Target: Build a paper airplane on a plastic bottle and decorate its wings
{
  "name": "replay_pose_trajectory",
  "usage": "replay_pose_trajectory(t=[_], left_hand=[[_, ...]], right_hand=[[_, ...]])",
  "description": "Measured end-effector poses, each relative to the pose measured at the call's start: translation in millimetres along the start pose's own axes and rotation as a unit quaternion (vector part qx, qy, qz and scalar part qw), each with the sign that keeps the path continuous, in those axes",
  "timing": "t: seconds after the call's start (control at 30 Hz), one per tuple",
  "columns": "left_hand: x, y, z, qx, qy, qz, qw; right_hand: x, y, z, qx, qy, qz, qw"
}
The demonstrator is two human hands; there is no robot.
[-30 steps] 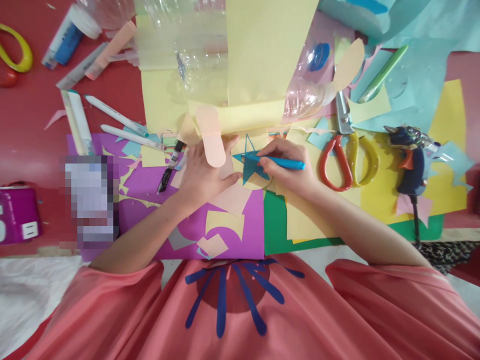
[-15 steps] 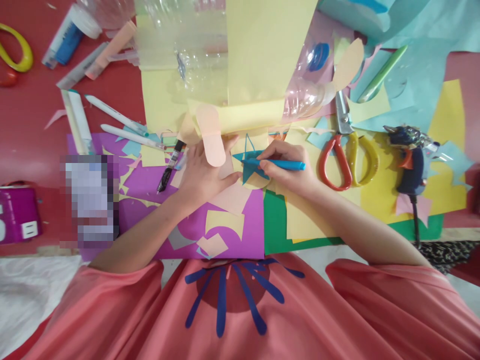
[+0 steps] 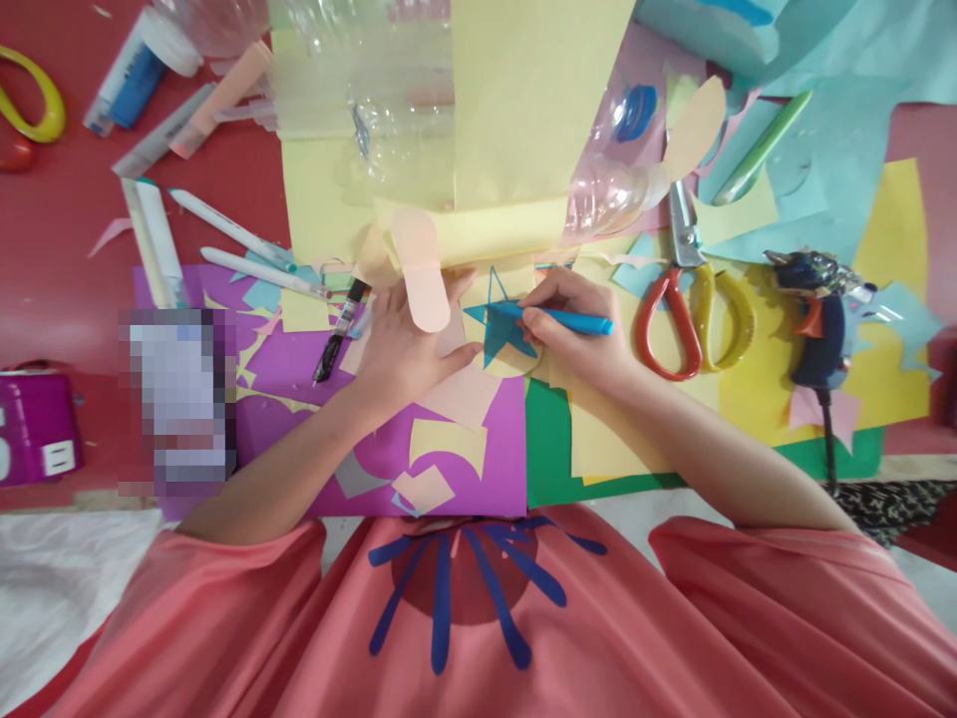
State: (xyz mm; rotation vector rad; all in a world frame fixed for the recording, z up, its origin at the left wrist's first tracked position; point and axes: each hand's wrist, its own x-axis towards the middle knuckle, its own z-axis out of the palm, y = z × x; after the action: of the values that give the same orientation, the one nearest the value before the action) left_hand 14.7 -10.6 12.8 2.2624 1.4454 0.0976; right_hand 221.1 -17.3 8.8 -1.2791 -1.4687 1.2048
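My right hand (image 3: 575,324) grips a blue marker (image 3: 579,320), its tip on a blue star (image 3: 504,337) drawn on pale yellow paper. The star's lower part is coloured in, while its top point (image 3: 494,284) shows only an outline. My left hand (image 3: 419,334) lies flat with fingers spread, just left of the star, pressing on the paper. A pale peach paper strip (image 3: 423,279) with rounded ends covers some of its fingers. Beside that hand lies a black pen (image 3: 340,334).
Scissors (image 3: 692,299) with red and yellow handles and a dark blue glue gun (image 3: 822,329) lie at right. Clear plastic bottles (image 3: 366,120) stand behind. Several markers (image 3: 231,229) and a blurred-out phone (image 3: 183,399) are at left. Paper scraps (image 3: 449,449) cover the purple sheet.
My right hand and the blue marker have shifted slightly right. A little more of the star's lower right shows. My left hand has stayed in place.
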Motion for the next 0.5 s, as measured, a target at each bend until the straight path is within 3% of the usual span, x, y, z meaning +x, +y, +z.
replay_pose_trajectory(t=[0.3, 0.5], left_hand=[[-0.1, 0.2, 0.1, -0.004, 0.005, -0.001, 1.0], [-0.5, -0.6, -0.2, -0.005, -0.006, -0.001, 1.0]], right_hand=[[-0.1, 3.7, -2.3, -0.007, -0.043, -0.012, 0.999], [-0.3, 2.6, -1.4, 0.0, -0.04, -0.004, 0.999]])
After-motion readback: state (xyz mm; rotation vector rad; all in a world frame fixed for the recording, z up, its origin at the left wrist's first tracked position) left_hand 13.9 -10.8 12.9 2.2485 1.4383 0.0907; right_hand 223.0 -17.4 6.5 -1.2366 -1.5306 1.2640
